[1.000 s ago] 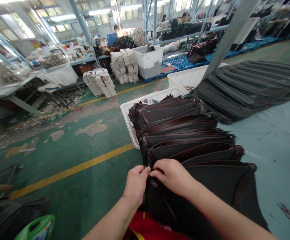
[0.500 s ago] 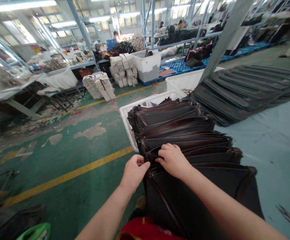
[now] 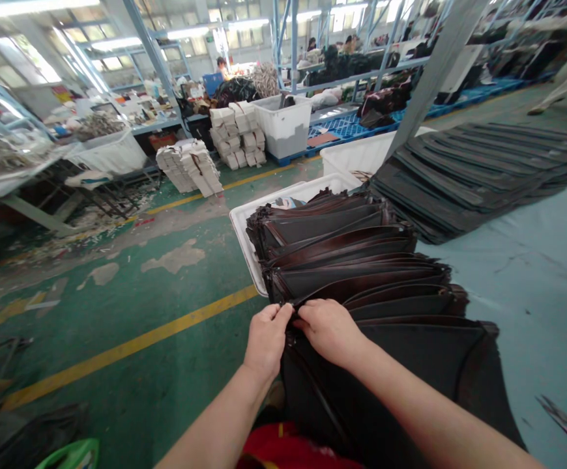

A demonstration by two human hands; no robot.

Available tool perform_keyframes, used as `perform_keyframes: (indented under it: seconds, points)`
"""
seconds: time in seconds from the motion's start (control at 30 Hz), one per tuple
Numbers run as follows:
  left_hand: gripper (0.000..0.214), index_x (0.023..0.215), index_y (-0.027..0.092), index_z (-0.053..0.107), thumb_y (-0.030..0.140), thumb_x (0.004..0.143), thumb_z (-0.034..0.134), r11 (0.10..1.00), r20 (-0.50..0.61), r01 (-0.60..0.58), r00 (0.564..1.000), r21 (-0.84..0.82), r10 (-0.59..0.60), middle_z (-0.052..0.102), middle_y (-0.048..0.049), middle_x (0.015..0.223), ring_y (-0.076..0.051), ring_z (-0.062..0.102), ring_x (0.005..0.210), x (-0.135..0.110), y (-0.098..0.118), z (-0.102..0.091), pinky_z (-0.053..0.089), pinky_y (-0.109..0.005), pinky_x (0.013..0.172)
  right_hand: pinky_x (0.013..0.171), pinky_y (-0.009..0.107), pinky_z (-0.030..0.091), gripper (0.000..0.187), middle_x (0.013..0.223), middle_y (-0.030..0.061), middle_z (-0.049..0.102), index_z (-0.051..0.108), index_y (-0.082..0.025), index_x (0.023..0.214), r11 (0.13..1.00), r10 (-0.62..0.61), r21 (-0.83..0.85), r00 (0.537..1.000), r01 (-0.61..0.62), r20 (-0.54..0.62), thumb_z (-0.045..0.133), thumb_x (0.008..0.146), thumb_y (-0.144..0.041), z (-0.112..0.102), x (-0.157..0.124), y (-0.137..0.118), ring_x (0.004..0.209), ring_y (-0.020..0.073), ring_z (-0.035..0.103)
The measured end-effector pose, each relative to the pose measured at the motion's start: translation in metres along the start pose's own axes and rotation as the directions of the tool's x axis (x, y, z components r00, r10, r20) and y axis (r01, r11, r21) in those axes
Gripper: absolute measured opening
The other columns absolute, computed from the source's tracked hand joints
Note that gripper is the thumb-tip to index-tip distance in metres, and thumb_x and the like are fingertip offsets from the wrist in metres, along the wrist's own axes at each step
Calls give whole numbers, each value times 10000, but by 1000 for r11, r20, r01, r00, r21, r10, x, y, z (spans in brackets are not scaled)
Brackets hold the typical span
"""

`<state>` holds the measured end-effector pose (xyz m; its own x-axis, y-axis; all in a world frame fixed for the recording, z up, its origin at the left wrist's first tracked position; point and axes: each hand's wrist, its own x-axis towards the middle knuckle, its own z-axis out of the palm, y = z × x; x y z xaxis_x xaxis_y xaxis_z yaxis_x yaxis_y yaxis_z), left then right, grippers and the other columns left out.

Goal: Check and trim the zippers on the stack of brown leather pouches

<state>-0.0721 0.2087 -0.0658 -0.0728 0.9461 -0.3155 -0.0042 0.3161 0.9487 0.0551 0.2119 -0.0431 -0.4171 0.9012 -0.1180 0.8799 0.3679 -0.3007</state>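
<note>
A long row of dark brown leather pieces (image 3: pixel 356 260) lies overlapped along the edge of a pale blue table (image 3: pixel 532 273). My left hand (image 3: pixel 266 339) and my right hand (image 3: pixel 330 329) meet at the near left corner of the row. Both are closed in a pinch on the edge of one leather piece (image 3: pixel 386 365), fingertips almost touching. The nearest piece spreads wide under my right forearm. What sits right under my fingertips is hidden.
A white bin (image 3: pixel 249 228) stands behind the row, another white bin (image 3: pixel 356 156) further back. Black flat pieces (image 3: pixel 483 169) are stacked on the table's far side. Green floor with a yellow line (image 3: pixel 131 339) lies left. Scissors (image 3: pixel 564 420) lie at lower right. People work far off.
My right hand came back from the pieces further up the row to the near corner. My left hand moved in to meet it, and both now pinch the same edge.
</note>
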Motion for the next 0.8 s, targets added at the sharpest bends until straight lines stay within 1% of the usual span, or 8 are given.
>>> perform_keyframes:
  seconds: [0.1, 0.23, 0.4, 0.47, 0.57, 0.7, 0.8]
  points:
    - [255, 557, 139, 559, 376, 631, 618, 996, -102, 21, 994, -85, -30, 531, 12, 532, -111, 448, 535, 4, -7, 7, 327, -219, 518, 660, 289, 349, 210, 813, 48, 634, 605, -182, 785, 1000, -1, -10, 1000, 1, 3, 422, 840, -269, 1, -1, -4, 798, 185, 573]
    - [270, 534, 145, 532, 384, 623, 617, 993, -112, 20, 993, -119, -34, 514, 19, 523, -105, 439, 526, 8, -8, 8, 336, -221, 518, 656, 295, 352, 212, 818, 48, 630, 599, -186, 802, 1000, 4, -14, 1000, -4, 5, 409, 848, -268, 1, 0, -5, 802, 188, 573]
    - [364, 661, 122, 611, 484, 670, 575, 979, 2, 52, 999, -196, -53, 592, -26, 625, -136, 497, 606, 7, 1, 4, 378, -252, 594, 652, 293, 349, 201, 810, 52, 635, 607, -183, 787, 1000, 4, -7, 1000, -4, -10, 433, 836, -271, 2, 1, -3, 788, 192, 574]
    - [378, 633, 117, 606, 494, 649, 601, 976, -3, 83, 996, -200, -85, 589, -26, 602, -135, 490, 577, 7, 3, 5, 377, -258, 576, 654, 295, 345, 207, 809, 55, 636, 608, -181, 789, 1000, -2, -1, 1000, 2, -21, 425, 838, -265, 3, 1, -2, 784, 193, 572]
    - [356, 588, 115, 593, 465, 619, 647, 977, -26, 104, 994, -186, -111, 574, -21, 566, -131, 487, 547, 7, 3, 5, 371, -252, 554, 651, 297, 340, 215, 800, 53, 634, 604, -178, 786, 1000, 1, 2, 1000, -1, -28, 410, 842, -252, 5, 1, -1, 780, 192, 570]
    - [316, 703, 110, 643, 423, 664, 625, 980, 67, 94, 994, -176, -83, 608, -39, 624, -151, 523, 631, 5, 2, 1, 392, -255, 627, 652, 301, 337, 223, 799, 52, 628, 602, -178, 791, 1000, 19, 0, 999, -19, -29, 398, 846, -251, 6, 2, 1, 783, 191, 567]
    - [265, 815, 123, 657, 356, 702, 597, 993, 129, 41, 991, -110, -27, 636, -48, 724, -163, 533, 714, 3, 1, -3, 397, -261, 695, 655, 301, 332, 227, 808, 54, 629, 600, -179, 789, 1000, 25, 6, 999, -25, -35, 392, 848, -249, 8, 4, 1, 788, 189, 564]
